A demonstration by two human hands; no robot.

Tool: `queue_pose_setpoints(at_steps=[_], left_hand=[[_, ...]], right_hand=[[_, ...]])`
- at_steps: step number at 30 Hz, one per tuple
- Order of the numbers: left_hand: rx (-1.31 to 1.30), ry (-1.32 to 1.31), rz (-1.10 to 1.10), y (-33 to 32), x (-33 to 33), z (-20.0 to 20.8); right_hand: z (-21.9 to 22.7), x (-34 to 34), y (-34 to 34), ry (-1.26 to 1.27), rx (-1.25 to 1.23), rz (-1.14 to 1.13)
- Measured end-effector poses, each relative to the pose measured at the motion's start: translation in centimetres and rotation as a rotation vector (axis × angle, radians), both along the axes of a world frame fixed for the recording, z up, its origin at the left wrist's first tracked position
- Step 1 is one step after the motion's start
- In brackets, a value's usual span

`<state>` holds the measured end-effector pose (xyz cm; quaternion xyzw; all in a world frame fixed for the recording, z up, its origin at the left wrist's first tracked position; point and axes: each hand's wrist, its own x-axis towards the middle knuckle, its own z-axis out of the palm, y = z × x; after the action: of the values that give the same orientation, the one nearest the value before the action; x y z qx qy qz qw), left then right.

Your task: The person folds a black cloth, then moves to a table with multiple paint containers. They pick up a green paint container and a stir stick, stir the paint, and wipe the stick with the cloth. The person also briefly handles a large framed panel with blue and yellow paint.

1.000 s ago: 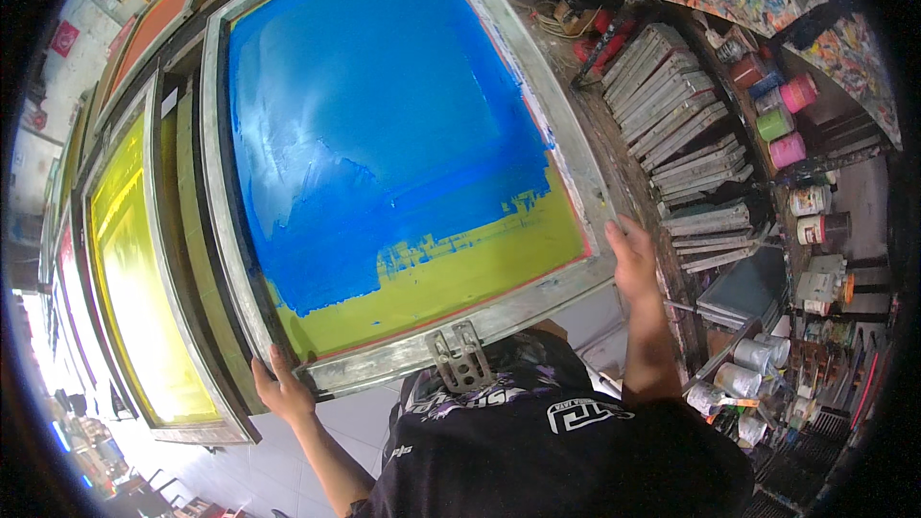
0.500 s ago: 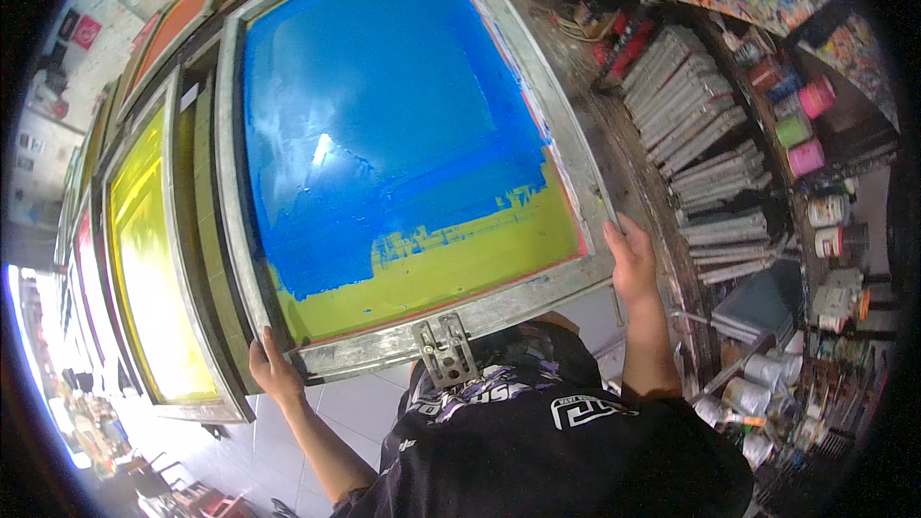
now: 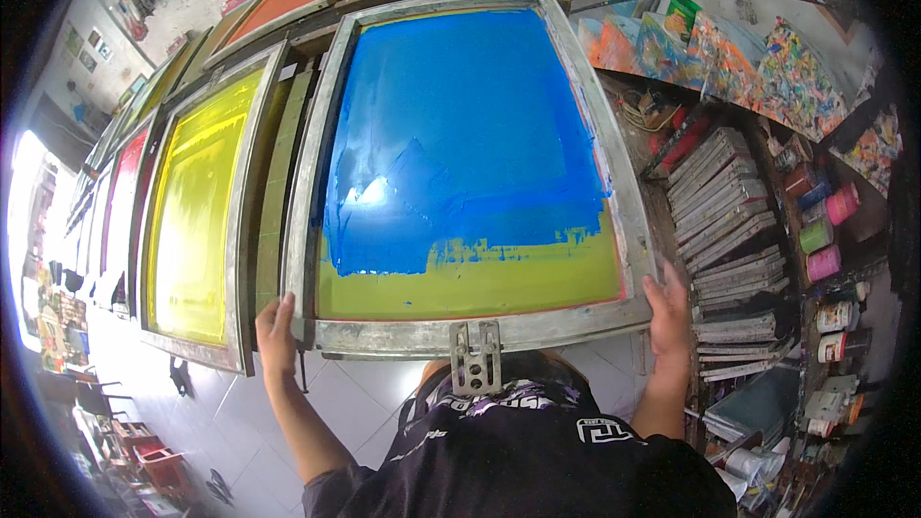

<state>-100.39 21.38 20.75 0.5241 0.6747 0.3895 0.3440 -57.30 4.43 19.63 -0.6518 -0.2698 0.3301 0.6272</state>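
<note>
A screen printing frame (image 3: pixel 422 334) of worn grey metal lies in front of me. Its mesh is covered with blue ink (image 3: pixel 460 134) over most of its area, and a bare olive-green strip runs along the near side. My left hand (image 3: pixel 277 334) is closed on the near left corner. At the near right corner my right hand (image 3: pixel 669 312) grips the edge, thumb against the frame and fingers partly hidden on the outer side. A slotted metal bracket (image 3: pixel 476 359) is fixed at the middle of the near bar.
To the left stands another screen frame with yellow ink (image 3: pixel 197 211); an orange one (image 3: pixel 288 2) is farther back. Stacked grey frames (image 3: pixel 720 192) fill a shelf at right, beside several ink pots (image 3: pixel 822 251). White floor tiles (image 3: pixel 259 432) show below left.
The view has turned, so the frame now appears squarer and farther right. Both hands stay at its near corners, the right one with its fingers now more upright.
</note>
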Motion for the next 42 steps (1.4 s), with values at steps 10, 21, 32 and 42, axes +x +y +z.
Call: queue_pose_setpoints(at_steps=[10,21,32,42], left_hand=[[0.212,-0.764,0.004,-0.3,-1.3,7.8],[0.696,-0.932,-0.034,2.8,4.1,18.5],[0.452,-0.924,-0.380,0.4,-1.7,12.8],[0.007,-0.374,-0.184,-0.7,-2.6,3.6]], right_hand=[[9.3,2.5,-0.5,-0.101,0.463,0.257],[19.4,10.8,3.5,0.075,0.625,0.540],[13.2,6.3,0.6,0.074,0.545,0.402],[3.7,4.4,-2.4,0.021,0.157,0.434]])
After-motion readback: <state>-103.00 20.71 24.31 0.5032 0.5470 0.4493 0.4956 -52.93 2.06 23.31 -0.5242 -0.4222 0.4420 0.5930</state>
